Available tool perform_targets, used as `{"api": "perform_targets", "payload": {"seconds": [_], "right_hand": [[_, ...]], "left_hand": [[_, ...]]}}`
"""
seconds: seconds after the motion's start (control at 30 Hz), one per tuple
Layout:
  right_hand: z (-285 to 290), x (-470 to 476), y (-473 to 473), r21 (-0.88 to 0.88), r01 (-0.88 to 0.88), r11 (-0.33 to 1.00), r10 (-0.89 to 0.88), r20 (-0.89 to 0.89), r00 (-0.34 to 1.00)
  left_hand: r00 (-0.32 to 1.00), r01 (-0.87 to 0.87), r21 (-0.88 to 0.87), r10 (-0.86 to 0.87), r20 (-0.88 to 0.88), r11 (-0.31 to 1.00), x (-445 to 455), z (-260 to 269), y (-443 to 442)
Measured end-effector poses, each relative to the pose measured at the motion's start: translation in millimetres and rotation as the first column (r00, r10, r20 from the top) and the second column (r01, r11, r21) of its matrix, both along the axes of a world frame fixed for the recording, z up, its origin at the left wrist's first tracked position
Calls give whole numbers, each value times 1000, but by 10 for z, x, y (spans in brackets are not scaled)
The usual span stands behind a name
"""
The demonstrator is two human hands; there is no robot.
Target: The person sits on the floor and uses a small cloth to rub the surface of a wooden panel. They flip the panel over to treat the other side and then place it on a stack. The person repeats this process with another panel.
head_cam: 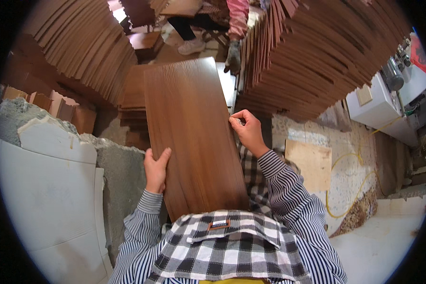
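Observation:
A long brown wood-grain board (195,142) lies lengthwise before me, its near end against my checked apron (230,248). My left hand (155,170) grips the board's left edge, thumb on the top face and fingers hidden underneath. At the right edge, my right hand (250,131) has its thumb and forefinger pinched together, the tips close against the board. A small pale piece (241,121) shows between those fingers; what it is cannot be made out. Under the board's far left part sits a stack of similar boards (133,88).
Tall stacks of brown boards rise at the left (81,46) and right (316,60). A co-worker's gloved hand (233,58) hangs beyond the board. A broken, tile-faced wall (53,184) flanks my left. Rightward are a plywood sheet (309,165), yellow hose (344,216) and white cabinet (372,99).

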State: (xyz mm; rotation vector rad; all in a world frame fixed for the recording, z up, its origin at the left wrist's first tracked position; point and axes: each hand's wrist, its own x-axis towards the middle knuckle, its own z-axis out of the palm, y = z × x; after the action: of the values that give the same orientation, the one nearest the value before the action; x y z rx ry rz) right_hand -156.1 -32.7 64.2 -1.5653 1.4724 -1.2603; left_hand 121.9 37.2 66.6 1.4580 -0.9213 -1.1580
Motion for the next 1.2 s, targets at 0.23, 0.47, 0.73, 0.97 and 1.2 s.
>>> {"api": "perform_targets", "payload": {"seconds": [0.23,0.47,0.73,0.97,1.2], "right_hand": [[179,-107,-1408,-145,134,980,-130,38,991],[564,-153,-2102,-221,302,927,-264,185,947],[643,-547,-252,-95,138,986,-84,429,899],[511,-1351,1178,83,336,938,-324,548,771],[158,-1165,2058,262,359,896,-438,384,813]], "left_hand": [[1000,24,-33,-24,15,999,-103,81,53],[999,39,-85,-42,-32,996,-218,237,56],[998,-3,-145,12,61,989,403,207,-677],[779,544,-163,-424,462,823,561,1096,-1251],[151,848,298,-739,657,438,-152,191,-944]]}}
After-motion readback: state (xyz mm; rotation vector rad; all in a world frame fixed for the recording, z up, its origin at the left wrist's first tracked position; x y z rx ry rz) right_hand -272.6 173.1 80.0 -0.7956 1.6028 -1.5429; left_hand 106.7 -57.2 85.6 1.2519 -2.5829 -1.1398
